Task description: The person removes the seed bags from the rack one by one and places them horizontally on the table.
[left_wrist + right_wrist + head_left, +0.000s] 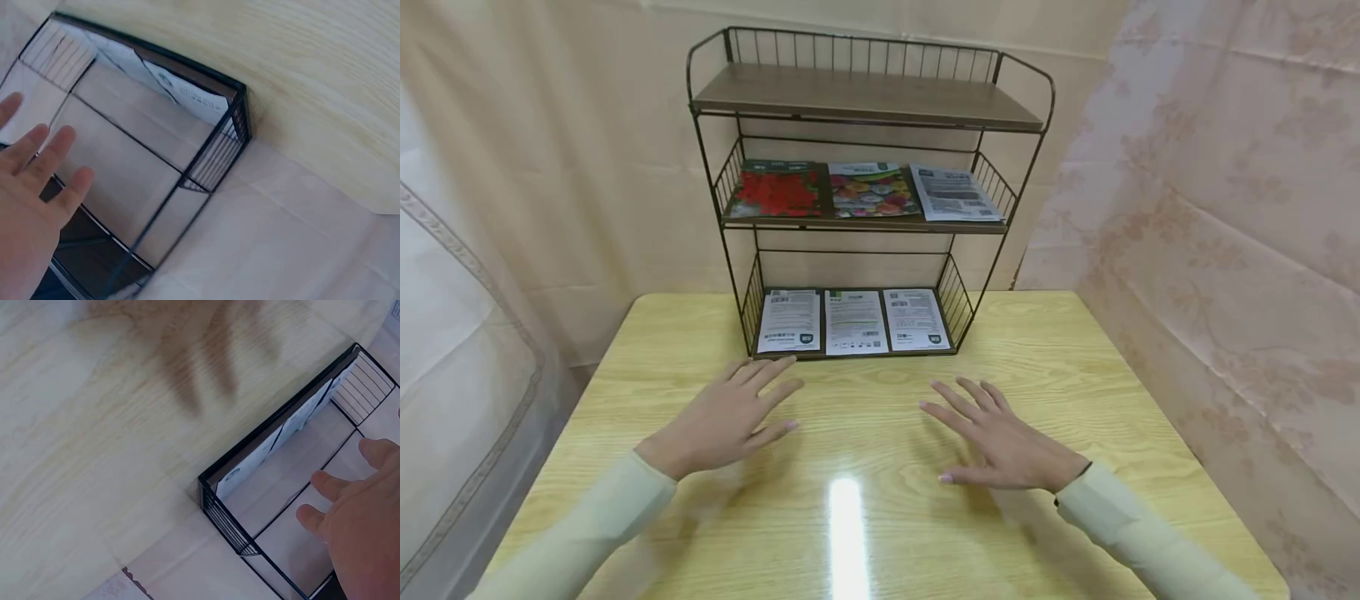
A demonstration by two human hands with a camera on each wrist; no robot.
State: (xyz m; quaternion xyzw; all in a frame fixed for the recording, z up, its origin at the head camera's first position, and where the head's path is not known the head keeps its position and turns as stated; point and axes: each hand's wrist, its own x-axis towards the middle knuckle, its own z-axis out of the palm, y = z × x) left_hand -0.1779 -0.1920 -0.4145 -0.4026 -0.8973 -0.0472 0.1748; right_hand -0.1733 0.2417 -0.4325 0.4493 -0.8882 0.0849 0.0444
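Fingers spread, my left hand (726,417) hovers over the table in front of the shelf's left end and holds nothing. My right hand (1003,442), also spread and bare of any object, hangs over the table to the right. Nearest to both is a wire shelf rack (865,225) with wooden boards. Its bottom board carries a left packet (789,321), a middle packet (855,322) and a right packet (916,319), all with printed white sides up. On the middle board lie a red-flower packet (777,192), a multicoloured-flower packet (872,190) and a white printed packet (957,194).
The rack's top board (865,92) has a wire rail around its back and sides. Under the rack is a yellow wood-grain table (880,433). A beige curtain (587,150) hangs behind, and a flowered cloth (1240,208) drapes down the right side.
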